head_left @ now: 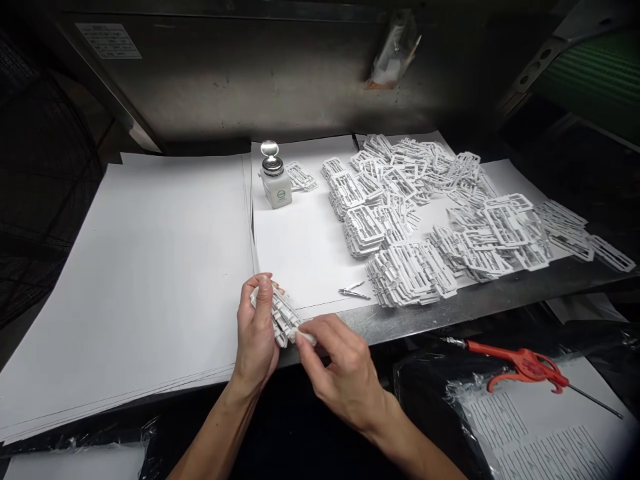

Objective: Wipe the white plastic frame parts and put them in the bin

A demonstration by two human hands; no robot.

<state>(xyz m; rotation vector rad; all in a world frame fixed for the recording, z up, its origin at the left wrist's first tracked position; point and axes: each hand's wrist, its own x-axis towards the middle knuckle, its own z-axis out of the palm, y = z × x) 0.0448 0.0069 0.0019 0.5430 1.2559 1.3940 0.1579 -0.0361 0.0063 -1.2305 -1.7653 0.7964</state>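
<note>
My left hand is closed around a small stack of white cut-out frames, held tilted over the table's front edge with the thumb on top. At the stack's lower right end, my right hand pinches a small white wad between thumb and fingertips. The wad looks soft, like cotton or tissue, and seems to touch the stack. Just beyond the right hand lies a pair of small metal snips or tweezers. Farther back stands a white dispenser bottle with its metal lid flipped up.
Many similar white frames are heaped in piles on the right. A few more frames lie behind the bottle. Large white sheets cover the left side. At lower right rests a red air blow gun on plastic-wrapped printed sheets.
</note>
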